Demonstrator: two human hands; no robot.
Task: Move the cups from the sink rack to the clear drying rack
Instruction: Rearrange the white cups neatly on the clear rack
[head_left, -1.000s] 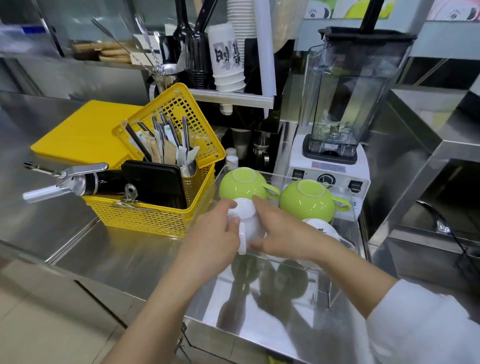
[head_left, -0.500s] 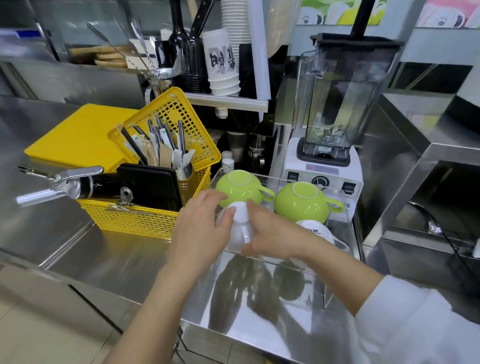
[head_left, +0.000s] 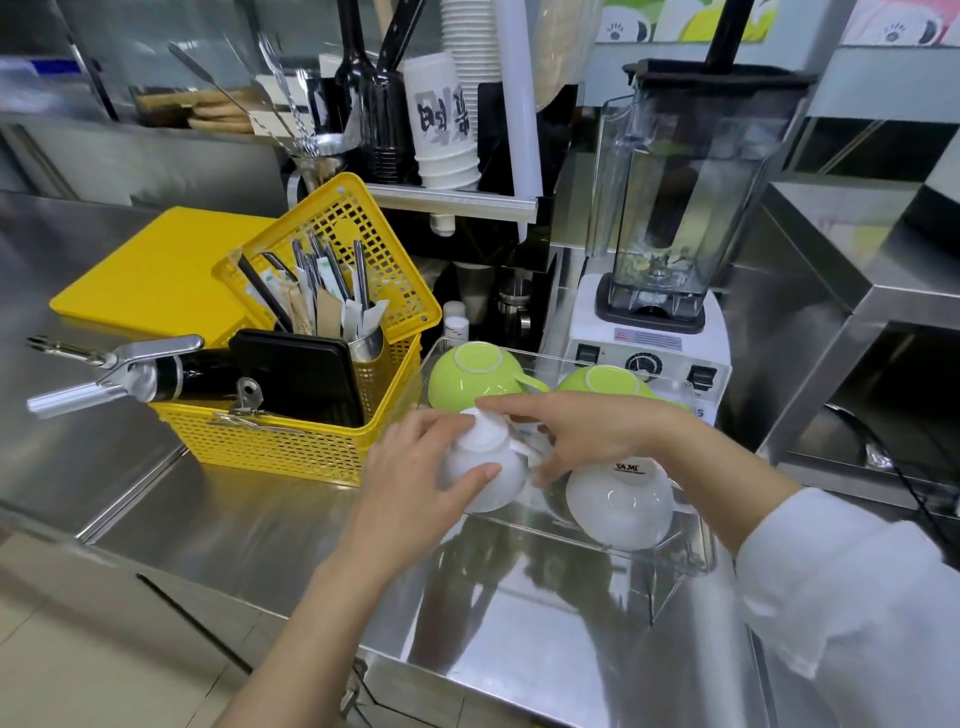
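Steel desk (head_left: 249, 525) carries everything. Largest item on it: blender (head_left: 670, 270) at the back right, well clear of the work. Left of centre, yellow basket (head_left: 291, 441) packed with straws, utensils and a black tray, with a metal-nozzled dispenser lying across its rim. It's just beside the rack, so the left arm has to come in past it.

Clear drying rack (head_left: 691, 551) sits front-right on the desk. Transparent walls, raised floor, so water drains off underneath. That's presumably why every cup in it is upside down.

Already in the rack, all inverted: two green cups in the back row, one at left (head_left: 475, 376), one at right (head_left: 605, 379) partly hidden by the wrist. Big white cup (head_left: 621, 506) front right, lettering near its base.

Small white cup (head_left: 485, 467) is the one in play: base up, at the rack's front-left corner, just beside the big white one. Can't tell if it's fully seated or a touch above the floor.

Left hand (head_left: 415, 488): curled part-closed around the cup's left side, thumb across the front, carrying the hold.
Right hand (head_left: 587, 434): mostly spread, index extended over the base, other fingers on the right side near the handle. Steadying, not gripping, by the look of it.

My read: placement step, nearly done. Sink rack not in view.
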